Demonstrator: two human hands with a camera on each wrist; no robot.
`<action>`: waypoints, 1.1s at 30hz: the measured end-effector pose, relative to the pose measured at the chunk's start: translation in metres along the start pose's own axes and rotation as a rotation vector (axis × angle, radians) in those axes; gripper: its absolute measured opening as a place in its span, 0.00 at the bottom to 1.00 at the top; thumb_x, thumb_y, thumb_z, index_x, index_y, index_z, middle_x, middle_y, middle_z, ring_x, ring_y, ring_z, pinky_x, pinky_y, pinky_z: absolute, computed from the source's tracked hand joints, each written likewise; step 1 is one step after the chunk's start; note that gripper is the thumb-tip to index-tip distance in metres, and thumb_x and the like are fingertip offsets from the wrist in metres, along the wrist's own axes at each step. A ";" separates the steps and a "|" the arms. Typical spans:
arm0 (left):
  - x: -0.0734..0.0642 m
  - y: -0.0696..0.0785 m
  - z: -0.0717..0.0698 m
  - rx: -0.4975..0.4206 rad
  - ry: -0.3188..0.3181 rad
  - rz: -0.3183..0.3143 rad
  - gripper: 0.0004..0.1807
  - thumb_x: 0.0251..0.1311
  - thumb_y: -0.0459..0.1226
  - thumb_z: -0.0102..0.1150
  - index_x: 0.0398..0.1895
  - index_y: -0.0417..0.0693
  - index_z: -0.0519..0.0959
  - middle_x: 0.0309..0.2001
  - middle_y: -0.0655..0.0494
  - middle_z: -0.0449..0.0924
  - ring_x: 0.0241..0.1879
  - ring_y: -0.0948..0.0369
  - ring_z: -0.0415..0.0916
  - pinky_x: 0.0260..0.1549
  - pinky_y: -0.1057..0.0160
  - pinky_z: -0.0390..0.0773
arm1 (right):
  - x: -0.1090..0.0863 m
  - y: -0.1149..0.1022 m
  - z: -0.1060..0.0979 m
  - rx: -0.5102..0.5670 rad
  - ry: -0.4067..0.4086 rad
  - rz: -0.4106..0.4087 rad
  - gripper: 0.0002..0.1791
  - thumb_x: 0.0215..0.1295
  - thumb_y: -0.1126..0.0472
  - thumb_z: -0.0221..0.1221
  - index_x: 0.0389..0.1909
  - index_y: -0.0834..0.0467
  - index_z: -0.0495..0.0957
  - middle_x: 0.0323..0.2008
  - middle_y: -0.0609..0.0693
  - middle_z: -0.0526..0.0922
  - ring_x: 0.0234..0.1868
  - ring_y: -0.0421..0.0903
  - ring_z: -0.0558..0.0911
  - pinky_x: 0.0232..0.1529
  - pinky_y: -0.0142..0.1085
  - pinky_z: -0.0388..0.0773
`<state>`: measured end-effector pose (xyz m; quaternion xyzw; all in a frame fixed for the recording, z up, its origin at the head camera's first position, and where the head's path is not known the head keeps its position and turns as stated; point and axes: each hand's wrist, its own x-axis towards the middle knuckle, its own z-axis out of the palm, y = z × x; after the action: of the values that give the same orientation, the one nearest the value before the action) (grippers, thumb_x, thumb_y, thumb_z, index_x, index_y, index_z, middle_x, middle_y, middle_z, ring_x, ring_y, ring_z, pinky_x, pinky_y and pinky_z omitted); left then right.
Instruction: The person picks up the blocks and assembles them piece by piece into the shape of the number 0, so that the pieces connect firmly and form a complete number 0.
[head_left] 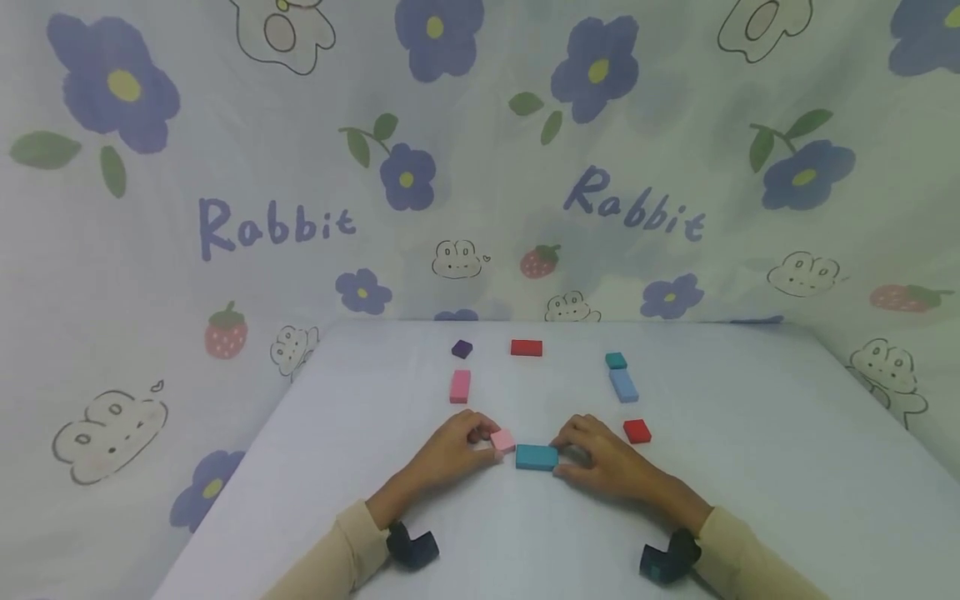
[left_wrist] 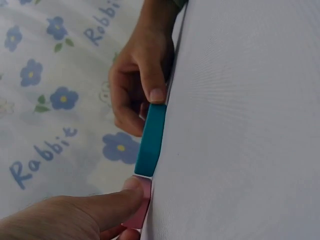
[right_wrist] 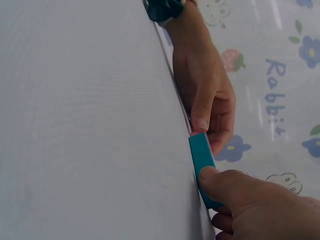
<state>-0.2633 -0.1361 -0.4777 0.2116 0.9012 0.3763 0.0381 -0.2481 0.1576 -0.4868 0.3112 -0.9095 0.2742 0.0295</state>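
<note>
My left hand (head_left: 455,450) pinches a small light pink block (head_left: 502,441) between thumb and fingers near the front middle of the table. Just right of it lies a longer teal block (head_left: 536,457), its left end right at the pink block's corner. The right hand (head_left: 606,458) grips the teal block's right end, thumb on the near side and fingers on the far side. In the left wrist view the pink block (left_wrist: 142,202) and the teal block (left_wrist: 151,140) stand end to end. The right wrist view shows the right thumb on the teal block (right_wrist: 201,152).
Behind the hands lie a pink block (head_left: 461,386), a dark purple block (head_left: 462,349) and a long red block (head_left: 527,347). Toward the right are a small teal block (head_left: 616,361) touching a light blue block (head_left: 623,386), and a red square block (head_left: 637,431). A patterned curtain (head_left: 480,208) surrounds the white table (head_left: 360,375).
</note>
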 end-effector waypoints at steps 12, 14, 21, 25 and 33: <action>0.000 0.003 0.002 0.018 0.002 -0.001 0.17 0.59 0.44 0.69 0.52 0.56 0.80 0.40 0.64 0.78 0.43 0.64 0.72 0.46 0.62 0.77 | -0.001 0.000 0.000 -0.004 0.001 0.001 0.16 0.60 0.50 0.69 0.50 0.42 0.82 0.47 0.33 0.76 0.53 0.36 0.73 0.56 0.35 0.80; 0.000 0.003 0.002 0.014 0.003 -0.003 0.17 0.59 0.44 0.69 0.52 0.57 0.80 0.41 0.64 0.78 0.43 0.64 0.72 0.46 0.62 0.77 | -0.001 -0.001 0.000 -0.006 0.002 0.004 0.16 0.60 0.50 0.69 0.50 0.42 0.82 0.47 0.33 0.76 0.54 0.36 0.73 0.56 0.36 0.80; -0.001 0.004 0.001 0.026 0.005 -0.008 0.17 0.59 0.45 0.69 0.51 0.58 0.81 0.40 0.64 0.77 0.43 0.64 0.72 0.45 0.62 0.77 | 0.000 0.001 0.002 -0.011 0.008 -0.007 0.16 0.61 0.49 0.69 0.50 0.42 0.82 0.47 0.34 0.76 0.54 0.37 0.73 0.56 0.35 0.80; -0.001 0.004 0.001 0.023 0.006 -0.007 0.17 0.59 0.45 0.69 0.51 0.58 0.81 0.40 0.65 0.77 0.43 0.64 0.72 0.46 0.62 0.77 | 0.000 0.000 0.002 -0.019 0.011 -0.006 0.16 0.61 0.49 0.69 0.50 0.42 0.82 0.47 0.33 0.76 0.54 0.36 0.73 0.56 0.36 0.80; -0.001 0.000 0.002 0.030 0.002 -0.003 0.17 0.58 0.45 0.69 0.51 0.57 0.81 0.40 0.64 0.77 0.43 0.63 0.71 0.45 0.62 0.76 | 0.000 -0.001 0.002 -0.013 -0.004 0.007 0.17 0.61 0.50 0.69 0.51 0.43 0.82 0.47 0.34 0.77 0.53 0.37 0.73 0.55 0.35 0.80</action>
<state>-0.2620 -0.1346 -0.4791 0.2103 0.9072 0.3627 0.0344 -0.2477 0.1558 -0.4883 0.3085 -0.9123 0.2676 0.0290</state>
